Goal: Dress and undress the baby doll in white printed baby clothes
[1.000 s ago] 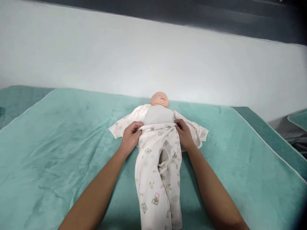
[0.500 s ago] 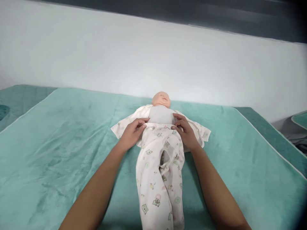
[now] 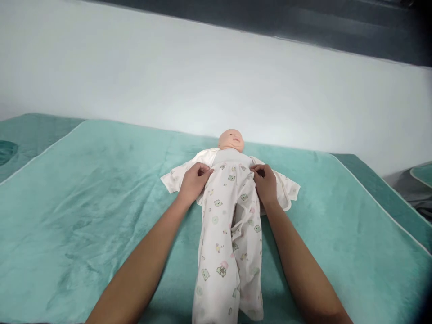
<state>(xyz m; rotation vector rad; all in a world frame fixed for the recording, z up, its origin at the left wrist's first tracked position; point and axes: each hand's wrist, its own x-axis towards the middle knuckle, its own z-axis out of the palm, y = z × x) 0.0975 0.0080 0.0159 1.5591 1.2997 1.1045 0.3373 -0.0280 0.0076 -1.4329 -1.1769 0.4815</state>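
Observation:
A baby doll (image 3: 231, 139) lies on its back, its head toward the wall. White printed baby pants (image 3: 219, 216) cover its lower body, with the waistband up on the grey torso (image 3: 231, 155). My left hand (image 3: 196, 180) pinches the pants at the left side of the waistband. On the opposite side my right hand (image 3: 265, 182) grips the waistband with bent fingers. An open white printed baby shirt (image 3: 175, 177) is spread under the doll, sleeves out to both sides. The doll's legs are hidden inside the pants.
A green plush cover (image 3: 101, 216) with white seams and some wrinkles lies under everything. Behind the doll's head rises a white wall (image 3: 151, 76) with a dark band along its top. Another green-topped surface (image 3: 423, 174) shows at the far right.
Both hands have closed on the waistband and pulled it higher up the doll's torso, so less grey shows. The pant legs have straightened and moved upward.

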